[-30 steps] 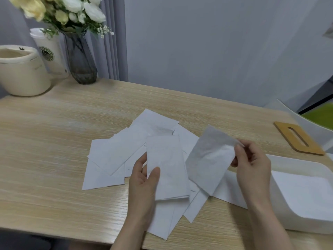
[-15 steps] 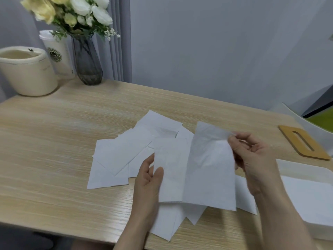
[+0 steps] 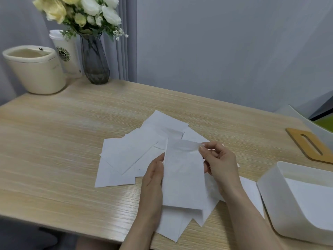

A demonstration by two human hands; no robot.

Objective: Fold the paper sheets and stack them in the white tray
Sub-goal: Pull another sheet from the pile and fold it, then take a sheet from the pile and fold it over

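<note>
**Folded sheet held between 2 hands, tray to the right**

While the sheet (image 3: 182, 177) is held above the loose pile (image 3: 129, 156) near the front edge of the tabletop (image 3: 54, 141), its long axis runs from the front edge toward the far edge, tilted slightly left at the top. It appears doubled over, with 2 layers showing along its lower edge. The right hand (image 3: 220, 163) pinches the upper right corner between thumb and curled fingertips. The left hand (image 3: 153, 179) holds the left long edge, thumb on the near face; the fingers behind the sheet are hidden.

The white tray (image 3: 270, 192) stands at the right end of the tabletop, near the front edge, with 1 sheet of paper (image 3: 310, 197) already lying inside. It lies to the right of the grip, so the right hand is the nearer hand for transfer.

Judgement: the fold is nearly closed; the edges probably need aligning and creasing next. Transfer would then carry the sheet rightward over the near wall of the tray. The remaining sheets in the pile are not yet folded.
</note>
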